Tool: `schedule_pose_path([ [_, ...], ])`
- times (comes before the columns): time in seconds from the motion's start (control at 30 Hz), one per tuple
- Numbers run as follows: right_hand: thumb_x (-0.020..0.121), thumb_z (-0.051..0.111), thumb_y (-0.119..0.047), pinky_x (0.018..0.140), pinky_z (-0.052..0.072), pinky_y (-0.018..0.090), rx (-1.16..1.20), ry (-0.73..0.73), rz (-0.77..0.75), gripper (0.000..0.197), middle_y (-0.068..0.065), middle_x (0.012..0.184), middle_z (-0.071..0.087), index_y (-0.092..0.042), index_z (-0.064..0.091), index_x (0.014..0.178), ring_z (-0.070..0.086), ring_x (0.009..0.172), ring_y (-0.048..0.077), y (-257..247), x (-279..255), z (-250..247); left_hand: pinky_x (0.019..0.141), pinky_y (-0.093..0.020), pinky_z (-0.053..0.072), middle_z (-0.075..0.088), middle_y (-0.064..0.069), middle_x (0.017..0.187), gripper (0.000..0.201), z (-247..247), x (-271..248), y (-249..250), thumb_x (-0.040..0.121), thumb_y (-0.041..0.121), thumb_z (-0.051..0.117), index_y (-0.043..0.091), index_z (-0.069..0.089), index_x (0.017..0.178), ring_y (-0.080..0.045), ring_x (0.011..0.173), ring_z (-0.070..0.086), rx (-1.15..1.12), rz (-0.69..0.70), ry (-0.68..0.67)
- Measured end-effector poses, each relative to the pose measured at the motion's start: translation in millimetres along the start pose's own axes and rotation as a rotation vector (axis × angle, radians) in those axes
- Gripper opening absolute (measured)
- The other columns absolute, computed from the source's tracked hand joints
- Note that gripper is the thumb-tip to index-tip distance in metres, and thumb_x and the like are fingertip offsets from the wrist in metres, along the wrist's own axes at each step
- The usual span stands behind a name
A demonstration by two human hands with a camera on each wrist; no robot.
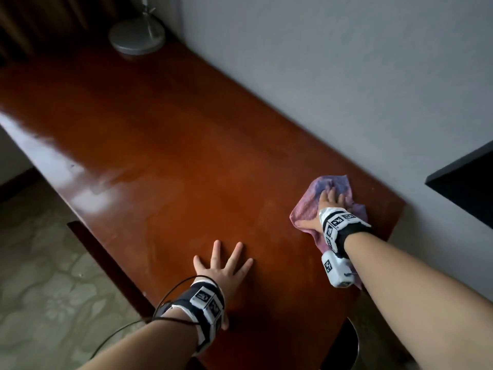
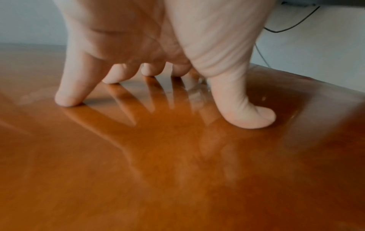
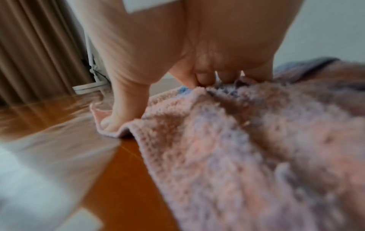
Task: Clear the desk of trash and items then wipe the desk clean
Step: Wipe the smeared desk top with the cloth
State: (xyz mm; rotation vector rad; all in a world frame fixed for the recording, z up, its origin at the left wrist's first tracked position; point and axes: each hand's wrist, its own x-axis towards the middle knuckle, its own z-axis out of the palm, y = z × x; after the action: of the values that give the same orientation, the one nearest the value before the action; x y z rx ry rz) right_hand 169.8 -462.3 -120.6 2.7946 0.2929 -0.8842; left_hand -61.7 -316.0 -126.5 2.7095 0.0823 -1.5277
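Observation:
A glossy reddish-brown wooden desk fills the head view. A pink and purple cloth lies flat on its right end near the wall. My right hand presses down on the cloth with fingers spread; in the right wrist view the thumb and fingers of this hand rest on the fuzzy cloth. My left hand lies flat on the bare wood near the front edge, fingers splayed. In the left wrist view the fingertips of that hand touch the shiny desk and hold nothing.
A grey round lamp base stands at the far end of the desk. A pale wall runs along the right side. A dark panel juts out at right. Patterned floor lies left of the desk, below its front edge.

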Motion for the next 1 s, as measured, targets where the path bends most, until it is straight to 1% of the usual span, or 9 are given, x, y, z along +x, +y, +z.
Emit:
schedule_pose_path([
  [0.23, 0.063, 0.067, -0.075, 0.118, -0.003, 0.049, -0.167, -0.042, -0.376, 0.139, 0.006, 0.157, -0.027, -0.012, -0.022, 0.149, -0.021, 0.145, 0.030, -24.2, -62.1, 50.7, 0.102, -0.075, 0.016, -0.045, 0.004, 0.146, 0.144, -3.1, -3.7, 0.1, 0.056, 0.055, 0.084, 0.039, -0.032, 0.140, -0.044, 0.138, -0.027, -0.005, -0.011, 0.041],
  [0.37, 0.062, 0.067, -0.075, 0.119, -0.001, 0.050, -0.181, -0.055, -0.294, 0.139, 0.003, 0.157, -0.028, -0.015, -0.023, 0.149, -0.021, 0.145, 0.028, -7.6, -26.2, 21.8, 0.102, -0.075, 0.015, -0.047, 0.004, 0.145, 0.144, 0.6, -0.7, -2.3, 0.056, 0.056, 0.084, 0.041, -0.034, 0.139, -0.043, 0.138, -0.029, -0.017, -0.008, 0.038],
  [0.47, 0.061, 0.066, -0.077, 0.118, 0.007, 0.055, -0.141, -0.003, -0.227, 0.138, 0.002, 0.159, -0.021, -0.014, -0.017, 0.151, -0.013, 0.147, 0.030, -34.1, 11.1, -7.1, 0.102, -0.076, 0.014, -0.049, 0.005, 0.143, 0.145, 2.4, 0.9, -3.8, 0.055, 0.056, 0.084, 0.042, -0.035, 0.137, -0.042, 0.137, -0.030, -0.025, -0.005, 0.036],
  [0.6, 0.085, 0.050, -0.064, 0.117, 0.008, 0.055, -0.091, 0.152, -0.390, 0.099, 0.004, 0.162, -0.009, -0.016, -0.002, 0.154, -0.007, 0.148, 0.028, -80.9, -8.1, 12.8, 0.101, -0.076, 0.015, -0.048, 0.006, 0.143, 0.145, 0.8, -1.7, -4.0, 0.054, 0.056, 0.084, 0.043, -0.034, 0.138, -0.043, 0.138, -0.029, -0.033, 0.002, 0.034],
  [0.73, 0.096, 0.031, -0.057, 0.119, 0.002, 0.042, -0.292, 0.214, -0.605, 0.079, -0.002, 0.161, -0.011, -0.019, -0.007, 0.154, -0.009, 0.148, 0.018, -46.2, -52.4, 61.7, 0.102, -0.076, 0.014, -0.047, 0.005, 0.144, 0.144, -1.4, -2.2, -3.6, 0.056, 0.055, 0.084, 0.042, -0.035, 0.137, -0.043, 0.138, -0.029, -0.028, 0.009, 0.031],
  [0.8, 0.093, 0.017, -0.067, 0.118, 0.001, 0.039, -0.271, 0.206, -0.573, 0.080, -0.004, 0.161, -0.010, -0.021, -0.005, 0.154, -0.006, 0.149, 0.015, -14.5, -38.5, 67.2, 0.102, -0.076, 0.013, -0.049, 0.005, 0.143, 0.144, -1.3, -2.2, -3.4, 0.057, 0.055, 0.083, 0.042, -0.036, 0.137, -0.043, 0.137, -0.030, -0.033, 0.010, 0.020],
  [0.87, 0.082, -0.004, -0.078, 0.117, 0.013, 0.042, -0.146, 0.343, -0.494, 0.094, -0.002, 0.161, 0.007, -0.020, 0.009, 0.154, 0.010, 0.149, 0.019, 1.8, -9.6, 53.3, 0.103, -0.076, 0.012, -0.051, 0.004, 0.141, 0.144, 0.1, -0.1, -4.0, 0.058, 0.056, 0.082, 0.041, -0.038, 0.135, -0.043, 0.136, -0.031, -0.023, 0.009, 0.006],
  [0.9, 0.082, -0.005, -0.078, 0.115, 0.020, 0.045, -0.106, 0.408, -0.416, 0.096, -0.001, 0.160, 0.016, -0.019, 0.017, 0.153, 0.019, 0.147, 0.021, 3.2, 6.8, 43.3, 0.103, -0.076, 0.012, -0.052, 0.003, 0.140, 0.144, 1.8, 0.9, -3.9, 0.058, 0.056, 0.082, 0.040, -0.039, 0.135, -0.043, 0.136, -0.032, -0.018, 0.009, 0.002],
  [1.0, 0.086, 0.022, -0.068, 0.108, 0.030, 0.054, 0.045, 0.432, -0.208, 0.083, 0.005, 0.154, 0.033, -0.014, 0.032, 0.149, 0.035, 0.140, 0.028, -19.4, 48.2, 17.7, 0.103, -0.075, 0.012, -0.053, 0.003, 0.139, 0.143, 3.2, 3.0, -3.8, 0.059, 0.057, 0.081, 0.040, -0.040, 0.134, -0.043, 0.136, -0.032, -0.005, 0.003, 0.006],
])
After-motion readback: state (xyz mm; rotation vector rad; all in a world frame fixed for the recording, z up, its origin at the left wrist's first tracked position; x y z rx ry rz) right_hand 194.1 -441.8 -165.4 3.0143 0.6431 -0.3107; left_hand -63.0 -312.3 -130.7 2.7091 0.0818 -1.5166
